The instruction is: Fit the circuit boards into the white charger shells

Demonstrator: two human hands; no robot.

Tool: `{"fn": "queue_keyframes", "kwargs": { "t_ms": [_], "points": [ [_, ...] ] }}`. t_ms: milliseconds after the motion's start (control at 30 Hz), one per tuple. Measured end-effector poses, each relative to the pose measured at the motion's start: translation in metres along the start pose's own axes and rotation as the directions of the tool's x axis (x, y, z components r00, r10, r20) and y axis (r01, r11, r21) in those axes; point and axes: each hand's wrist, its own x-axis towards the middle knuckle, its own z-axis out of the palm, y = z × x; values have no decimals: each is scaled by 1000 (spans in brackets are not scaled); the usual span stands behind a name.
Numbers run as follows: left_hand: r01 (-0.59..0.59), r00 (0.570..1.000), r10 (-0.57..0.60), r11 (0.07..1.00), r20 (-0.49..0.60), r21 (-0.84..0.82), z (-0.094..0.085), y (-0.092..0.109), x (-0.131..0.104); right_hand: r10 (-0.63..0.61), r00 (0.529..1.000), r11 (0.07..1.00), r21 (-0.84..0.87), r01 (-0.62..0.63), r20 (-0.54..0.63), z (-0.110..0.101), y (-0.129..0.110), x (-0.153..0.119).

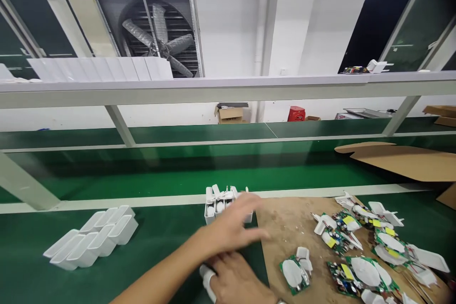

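Note:
My left hand (pixel 233 225) reaches in from the lower left and crosses above my right hand. Its fingers are stretched out and its thumb stands apart, with nothing visible between them. Behind it a cluster of white plastic housings (pixel 210 209) with parts inside stands on the green bench, partly hidden by the hand. My right hand (pixel 233 280) is low in the view, its fingers bent around a rounded white plastic casing (pixel 207 281); much of the grip is hidden. To the right, a green circuit board (pixel 294 273) with a white oval pad and a white plug part lies on brown cardboard (pixel 281 218).
Two rows of white open plastic cases (pixel 90 237) stand on the bench at left. Several circuit boards (pixel 366 273) with wired white parts crowd the cardboard at right. A pale rail (pixel 160 201) runs behind the work area. A cardboard sheet (pixel 409 161) lies at the back right.

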Motion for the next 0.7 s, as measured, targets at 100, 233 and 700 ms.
{"fn": "queue_keyframes", "kwargs": {
  "t_ms": [100, 233, 700],
  "points": [
    [285, 820, -217, 957, -529, 49, -45, -25, -38, 85, 992, 982, -159, -99, -92, -4, 43, 22],
    [555, 650, -476, 830, -593, -58, -46, -70, -98, 354, 919, 894, -227, -387, -176, -23, 87, 18],
    [529, 694, -551, 827, -463, -191, 13, -111, -133, 537, 843, 843, -4, -537, -39, -1, 73, 21]
  ]
}}
